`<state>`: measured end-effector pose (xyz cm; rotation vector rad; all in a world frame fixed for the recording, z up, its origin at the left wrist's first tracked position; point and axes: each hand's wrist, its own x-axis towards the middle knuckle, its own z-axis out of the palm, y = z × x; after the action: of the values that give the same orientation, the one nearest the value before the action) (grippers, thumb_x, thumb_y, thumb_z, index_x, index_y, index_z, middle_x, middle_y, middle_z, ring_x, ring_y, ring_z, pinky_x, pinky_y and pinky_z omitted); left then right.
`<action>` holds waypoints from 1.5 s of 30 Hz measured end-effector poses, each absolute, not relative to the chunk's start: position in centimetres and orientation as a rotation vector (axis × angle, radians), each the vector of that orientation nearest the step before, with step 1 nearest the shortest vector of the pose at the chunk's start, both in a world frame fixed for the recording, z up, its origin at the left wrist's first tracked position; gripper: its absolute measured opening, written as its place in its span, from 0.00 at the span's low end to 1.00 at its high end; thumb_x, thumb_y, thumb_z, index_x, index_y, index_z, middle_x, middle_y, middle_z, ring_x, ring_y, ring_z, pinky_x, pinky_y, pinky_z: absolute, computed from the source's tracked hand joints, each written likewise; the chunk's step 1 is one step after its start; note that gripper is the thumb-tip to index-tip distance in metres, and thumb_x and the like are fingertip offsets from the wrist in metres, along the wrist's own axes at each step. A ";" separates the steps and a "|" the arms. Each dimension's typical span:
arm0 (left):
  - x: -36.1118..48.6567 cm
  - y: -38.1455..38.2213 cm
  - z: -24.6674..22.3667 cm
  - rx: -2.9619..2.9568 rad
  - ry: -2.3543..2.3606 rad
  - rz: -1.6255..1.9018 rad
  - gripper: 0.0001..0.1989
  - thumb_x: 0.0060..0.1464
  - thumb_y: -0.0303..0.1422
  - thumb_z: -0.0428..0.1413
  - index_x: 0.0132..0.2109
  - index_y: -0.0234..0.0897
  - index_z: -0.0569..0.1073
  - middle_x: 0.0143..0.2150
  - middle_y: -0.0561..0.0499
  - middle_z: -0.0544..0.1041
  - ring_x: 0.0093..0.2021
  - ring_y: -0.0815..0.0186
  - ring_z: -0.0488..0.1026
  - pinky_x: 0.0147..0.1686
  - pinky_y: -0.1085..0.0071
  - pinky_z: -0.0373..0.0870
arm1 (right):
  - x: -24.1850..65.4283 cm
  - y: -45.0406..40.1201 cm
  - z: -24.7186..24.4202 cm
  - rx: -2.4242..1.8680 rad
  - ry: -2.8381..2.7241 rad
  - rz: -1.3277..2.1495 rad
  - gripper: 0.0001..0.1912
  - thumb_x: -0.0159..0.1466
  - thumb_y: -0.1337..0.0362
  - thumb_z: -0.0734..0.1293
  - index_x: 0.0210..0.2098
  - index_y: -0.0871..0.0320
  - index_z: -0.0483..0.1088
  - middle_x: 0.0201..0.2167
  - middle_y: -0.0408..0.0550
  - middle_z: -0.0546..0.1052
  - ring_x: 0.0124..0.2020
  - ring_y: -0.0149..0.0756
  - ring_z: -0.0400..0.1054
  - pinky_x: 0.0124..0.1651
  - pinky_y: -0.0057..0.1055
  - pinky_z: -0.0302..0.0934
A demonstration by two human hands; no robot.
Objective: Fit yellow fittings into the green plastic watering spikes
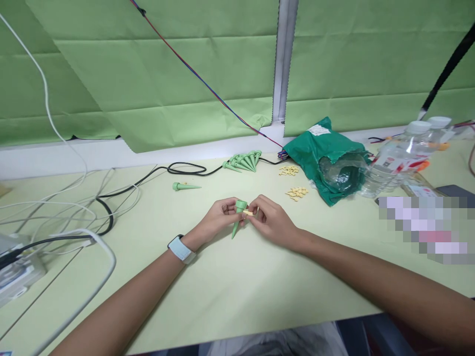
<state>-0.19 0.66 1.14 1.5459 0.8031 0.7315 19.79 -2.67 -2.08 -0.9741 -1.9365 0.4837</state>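
- Centrally on the desk, seen from the head camera, the left hand [222, 214] is curled closed, its fingers wrapped around the wide top of a green plastic spike [239, 217], whose point angles down toward the desk.
- The right hand [270, 221] faces it, with its fingers pinched almost shut on a small yellow part [248, 212] right at the spike's top; the two hands nearly touch.
- Both forearms lie low across the pale green desk [237, 301] from the lower corners, with a white smartwatch [181, 249] on the left wrist.
- Further ahead, a green cloth bag [322, 158] lies slumped on its side, and a clear plastic bag [341, 173] bulges from its mouth; what is inside cannot be made out.
- Left of that bag, more green spikes lie in a fanned heap [243, 160], and one lone spike [184, 186] lies apart on its side.
- Two small piles of yellow parts [288, 170] [297, 193] sit just beside the bag.
- Two clear plastic bottles [404, 158] stand at the right, and black and white cables [107, 207] sprawl on the left.
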 end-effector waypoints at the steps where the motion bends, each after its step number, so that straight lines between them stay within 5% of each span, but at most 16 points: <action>1: -0.2 0.7 1.1 1.544 0.802 0.736 0.09 0.53 0.35 0.65 0.36 0.35 0.74 0.32 0.49 0.77 0.34 0.64 0.75 0.37 0.68 0.70 | 19.8 -2.7 -2.0 -0.985 -1.933 0.492 0.07 0.70 0.59 0.64 0.39 0.56 0.67 0.39 0.46 0.74 0.25 0.28 0.64 0.32 0.29 0.57; 8: -0.2 0.8 1.1 1.518 0.813 0.761 0.10 0.53 0.34 0.65 0.39 0.34 0.75 0.36 0.48 0.77 0.35 0.66 0.74 0.39 0.68 0.70 | 19.9 -2.3 -1.7 -1.056 -1.867 0.622 0.14 0.72 0.60 0.61 0.33 0.56 0.72 0.25 0.41 0.73 0.26 0.30 0.64 0.32 0.28 0.56; 12: -0.2 0.8 1.0 1.522 0.818 0.764 0.09 0.54 0.34 0.65 0.39 0.34 0.75 0.34 0.49 0.76 0.35 0.65 0.75 0.39 0.68 0.70 | 19.8 -2.2 -2.0 -0.964 -1.790 0.599 0.07 0.66 0.60 0.68 0.39 0.57 0.73 0.33 0.44 0.75 0.25 0.29 0.64 0.30 0.28 0.59; 15: -0.2 0.9 1.1 1.518 0.803 0.773 0.09 0.55 0.34 0.64 0.39 0.34 0.75 0.35 0.49 0.76 0.35 0.66 0.75 0.40 0.68 0.70 | 19.8 -2.1 -2.0 -0.996 -1.779 0.596 0.11 0.66 0.57 0.68 0.44 0.56 0.74 0.38 0.46 0.76 0.25 0.28 0.64 0.32 0.29 0.59; 20: -0.2 0.9 1.1 1.508 0.816 0.769 0.09 0.54 0.34 0.65 0.39 0.33 0.75 0.35 0.50 0.76 0.34 0.67 0.74 0.39 0.69 0.70 | 19.9 -1.9 -1.9 -1.020 -1.846 0.629 0.13 0.71 0.60 0.63 0.33 0.56 0.75 0.28 0.43 0.75 0.29 0.31 0.65 0.34 0.29 0.57; 23: -0.2 0.9 1.1 1.508 0.818 0.769 0.10 0.53 0.34 0.66 0.38 0.34 0.75 0.33 0.50 0.76 0.34 0.66 0.74 0.39 0.68 0.70 | 19.9 -1.9 -2.0 -0.990 -1.779 0.692 0.07 0.66 0.60 0.67 0.38 0.56 0.74 0.32 0.43 0.76 0.24 0.28 0.62 0.31 0.28 0.57; 28: -0.1 0.9 1.1 1.501 0.808 0.777 0.09 0.54 0.34 0.65 0.38 0.34 0.74 0.33 0.50 0.76 0.34 0.66 0.74 0.39 0.69 0.70 | 20.0 -1.9 -2.1 -1.003 -1.719 0.936 0.12 0.69 0.55 0.65 0.45 0.54 0.72 0.32 0.42 0.76 0.22 0.27 0.63 0.27 0.27 0.56; 45: -0.2 1.0 0.9 1.519 0.781 0.761 0.08 0.55 0.32 0.64 0.38 0.35 0.74 0.34 0.50 0.76 0.35 0.66 0.74 0.39 0.69 0.69 | 20.0 -1.8 -2.3 -1.012 -1.805 0.878 0.10 0.68 0.56 0.64 0.41 0.55 0.72 0.29 0.41 0.76 0.23 0.28 0.64 0.28 0.26 0.56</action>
<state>-0.24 0.99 0.89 1.5192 0.7809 0.7610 19.96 -1.81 -2.33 -1.0119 -1.8050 0.8783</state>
